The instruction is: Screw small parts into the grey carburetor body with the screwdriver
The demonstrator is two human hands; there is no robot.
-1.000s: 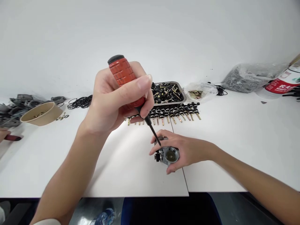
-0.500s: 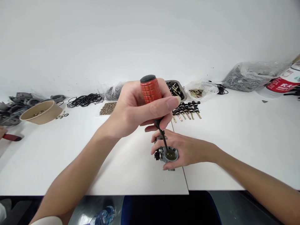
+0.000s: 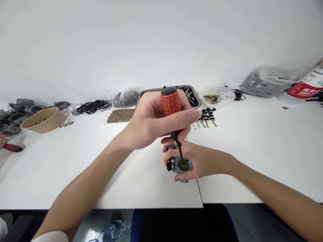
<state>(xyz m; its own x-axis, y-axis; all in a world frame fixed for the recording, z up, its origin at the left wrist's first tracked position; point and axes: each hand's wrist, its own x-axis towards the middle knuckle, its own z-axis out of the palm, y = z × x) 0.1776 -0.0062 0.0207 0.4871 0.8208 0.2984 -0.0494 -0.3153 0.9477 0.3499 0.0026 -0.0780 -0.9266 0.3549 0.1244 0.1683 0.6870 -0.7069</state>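
Note:
My left hand (image 3: pixel 156 122) is wrapped round the red handle of a screwdriver (image 3: pixel 171 104), which stands nearly upright. Its black shaft runs down and its tip sits in the round opening of a small grey metal part (image 3: pixel 180 165) on the white table (image 3: pixel 75 161). My right hand (image 3: pixel 202 159) grips that metal part from the right, fingers curled round it, holding it on the table near the front edge.
Behind my hands stand a metal tray (image 3: pixel 195 95) of small black and brass parts, a row of like parts (image 3: pixel 207 117), a heap of brass bits (image 3: pixel 121 115), black rings (image 3: pixel 91 107), plastic bags (image 3: pixel 272 80), a bottle (image 3: pixel 302 89). A tan bowl (image 3: pixel 44 120) and grey castings (image 3: pixel 15 112) lie left.
My left hand has swung the screwdriver from tilted left to nearly upright and moved right and down. The tip went from beside the metal part into its round opening.

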